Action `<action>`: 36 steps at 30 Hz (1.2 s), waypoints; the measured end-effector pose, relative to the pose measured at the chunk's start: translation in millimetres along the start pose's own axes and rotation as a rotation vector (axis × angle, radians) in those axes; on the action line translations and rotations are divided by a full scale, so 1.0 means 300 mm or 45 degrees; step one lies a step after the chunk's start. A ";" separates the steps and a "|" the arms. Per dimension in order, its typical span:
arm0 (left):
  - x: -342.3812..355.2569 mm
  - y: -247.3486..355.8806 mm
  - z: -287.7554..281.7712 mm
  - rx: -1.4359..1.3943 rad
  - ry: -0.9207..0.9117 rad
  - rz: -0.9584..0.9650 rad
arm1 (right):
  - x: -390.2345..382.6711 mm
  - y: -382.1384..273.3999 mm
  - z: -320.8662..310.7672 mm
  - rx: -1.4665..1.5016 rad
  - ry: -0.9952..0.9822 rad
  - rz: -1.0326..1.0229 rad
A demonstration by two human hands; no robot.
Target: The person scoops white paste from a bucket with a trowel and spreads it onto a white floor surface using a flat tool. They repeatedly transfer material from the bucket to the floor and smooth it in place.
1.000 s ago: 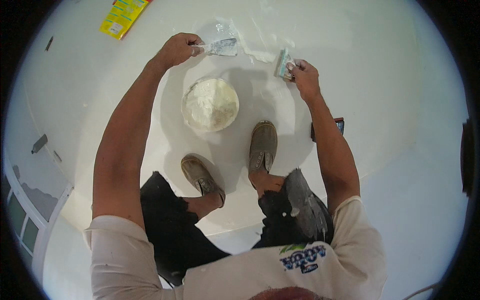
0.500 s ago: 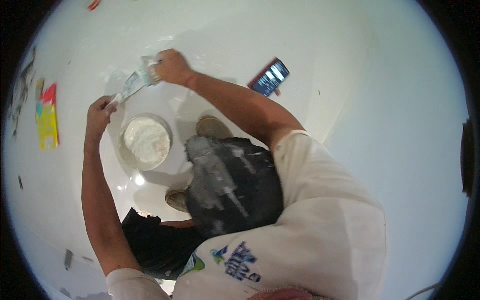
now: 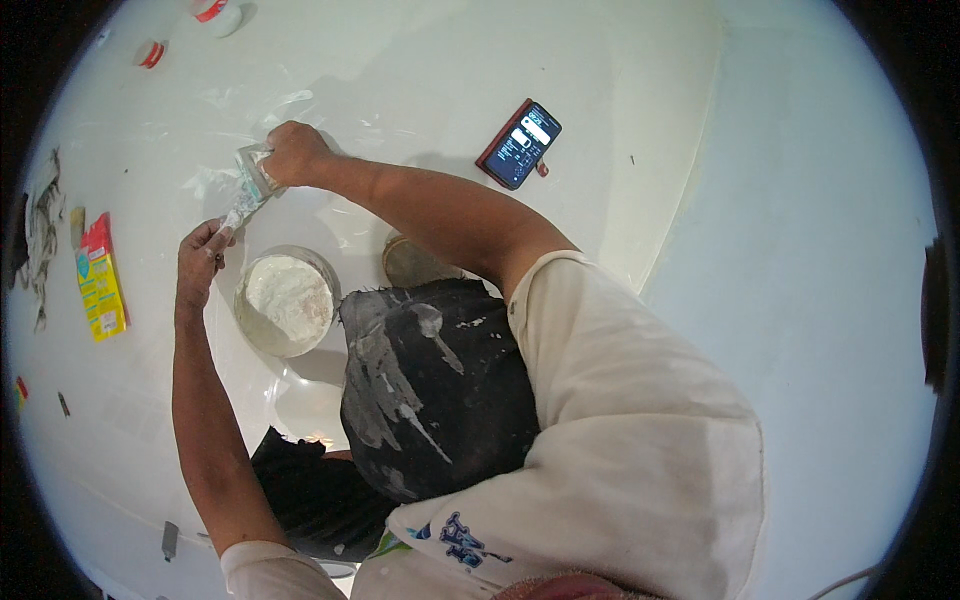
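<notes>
My left hand (image 3: 200,255) is closed on a paste-smeared putty knife (image 3: 240,208), its blade angled up and right. My right hand (image 3: 298,152) grips a pale, smeared flat tool (image 3: 249,164) whose edge meets the knife's blade. Both tools are low over the white floor (image 3: 390,80), where streaks of white paste show around them. Just below the tools, right of my left hand, stands a round tub (image 3: 285,305) of white paste. My shoe (image 3: 410,260) shows behind it, partly hidden by dark paint-stained trousers.
A phone (image 3: 525,140) in a red flip case lies at upper right. At left are a yellow-and-red packet (image 3: 100,280), a dirty cloth (image 3: 45,220) and a grey object (image 3: 169,540). Red-and-white containers (image 3: 218,16) sit at the top. A pale vertical surface (image 3: 780,250) curves along the right.
The view has turned and the body is more bent. The two tools, apart a second ago, have come together; my right hand has moved left to the knife in my left hand.
</notes>
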State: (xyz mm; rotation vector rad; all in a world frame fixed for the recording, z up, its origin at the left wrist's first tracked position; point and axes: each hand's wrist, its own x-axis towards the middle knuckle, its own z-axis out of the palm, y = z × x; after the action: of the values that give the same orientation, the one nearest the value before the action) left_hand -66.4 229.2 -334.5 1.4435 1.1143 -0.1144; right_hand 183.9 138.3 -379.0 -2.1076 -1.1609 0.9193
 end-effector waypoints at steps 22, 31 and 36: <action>-0.551 0.085 -0.007 -0.003 0.077 -0.060 | -0.219 -0.203 -0.236 0.908 -0.971 0.190; -0.654 0.253 0.073 0.302 0.204 -0.223 | -0.277 -0.377 -0.273 -0.501 -0.629 -0.761; -0.639 0.280 0.086 0.395 0.222 -0.246 | -0.346 -0.390 -0.147 -0.566 -0.508 -1.070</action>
State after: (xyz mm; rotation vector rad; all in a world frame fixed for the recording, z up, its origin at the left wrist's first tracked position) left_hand -98.4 122.0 -155.8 1.6396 1.4266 -0.3144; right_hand 120.5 96.6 -235.3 -1.4624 -2.3769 0.7085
